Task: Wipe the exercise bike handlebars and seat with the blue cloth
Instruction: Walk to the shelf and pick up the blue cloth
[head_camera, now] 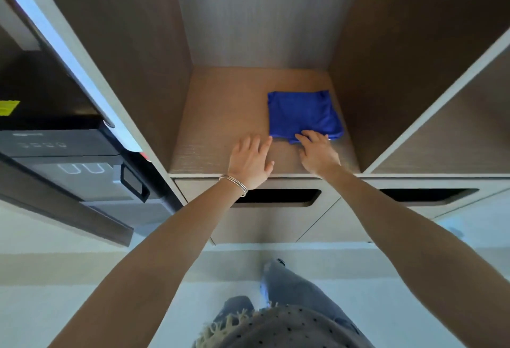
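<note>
Hands reaching into a shelf cubby for the blue cloth.
Left hand (249,160) lies spread and empty beside the cloth (303,116); right hand (317,151), fingers loosely spread, touches its near edge. Best pinch that edge and draw back; the side wall (386,71) stands close beyond the right hand, open shelf (215,116) past the left.

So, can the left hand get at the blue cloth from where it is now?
Probably yes. The left hand lies open on the shelf beside the blue cloth, its fingertips near the cloth's near left corner, with nothing between them. The right hand already touches the near edge.
</note>
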Demonstrator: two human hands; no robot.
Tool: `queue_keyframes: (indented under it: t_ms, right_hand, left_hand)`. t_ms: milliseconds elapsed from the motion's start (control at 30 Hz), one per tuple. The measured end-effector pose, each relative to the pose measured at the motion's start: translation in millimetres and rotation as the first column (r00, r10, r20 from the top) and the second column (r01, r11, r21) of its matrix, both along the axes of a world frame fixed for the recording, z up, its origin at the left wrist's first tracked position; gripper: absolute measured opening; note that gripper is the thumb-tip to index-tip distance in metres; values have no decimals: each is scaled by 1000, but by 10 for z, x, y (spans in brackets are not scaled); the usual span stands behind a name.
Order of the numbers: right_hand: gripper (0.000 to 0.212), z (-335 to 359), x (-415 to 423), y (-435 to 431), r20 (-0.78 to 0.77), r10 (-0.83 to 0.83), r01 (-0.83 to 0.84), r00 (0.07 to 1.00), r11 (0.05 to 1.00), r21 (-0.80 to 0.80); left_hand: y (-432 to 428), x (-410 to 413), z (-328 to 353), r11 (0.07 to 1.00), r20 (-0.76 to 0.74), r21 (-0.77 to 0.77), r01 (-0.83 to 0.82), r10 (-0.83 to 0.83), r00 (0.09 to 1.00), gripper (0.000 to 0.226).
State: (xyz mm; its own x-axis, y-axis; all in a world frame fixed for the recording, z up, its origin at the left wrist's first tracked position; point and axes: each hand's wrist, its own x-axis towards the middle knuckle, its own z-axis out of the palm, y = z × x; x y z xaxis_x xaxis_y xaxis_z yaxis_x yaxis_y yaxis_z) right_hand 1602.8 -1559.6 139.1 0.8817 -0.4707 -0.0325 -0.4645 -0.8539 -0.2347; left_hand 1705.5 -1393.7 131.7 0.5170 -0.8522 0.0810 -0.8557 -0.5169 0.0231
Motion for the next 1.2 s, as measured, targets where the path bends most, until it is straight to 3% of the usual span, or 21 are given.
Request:
queue_keyframes:
  t_ms: [367, 567, 633, 833, 933, 1100, 1200]
  right_hand:
    - [41, 18, -668, 674, 7, 11, -11, 1000, 999, -32]
    - [32, 150, -636, 362, 222, 43, -77, 974, 986, 146]
    - [36, 205, -473, 148, 196, 91, -121, 976, 982, 145]
    - [80, 205, -98, -306, -3, 283, -267, 959, 908, 321]
    - [80, 127, -124, -396, 81, 319, -329, 944, 898, 293]
    - [79, 47, -269, -470, 132, 527, -543, 839, 819, 184]
    - [70, 2, -276, -504, 219, 542, -580, 811, 794, 183]
  left_hand:
    - [589, -397, 49, 995, 10, 27, 91, -91, 996, 62]
    - [659, -416, 121, 992, 26, -65, 104, -103, 994, 60]
    - [662, -422, 133, 994, 8, -69, 89, -89, 996, 60]
    - [539, -443, 189, 999, -20, -44, 5, -6, 1000, 57]
    - [455, -476, 222, 997, -26, -69, -22, 20, 999, 57]
    - [422, -537, 212, 994, -12, -97, -52, 51, 999, 60]
    - [394, -601, 135, 989, -39, -113, -95, 91, 995, 60]
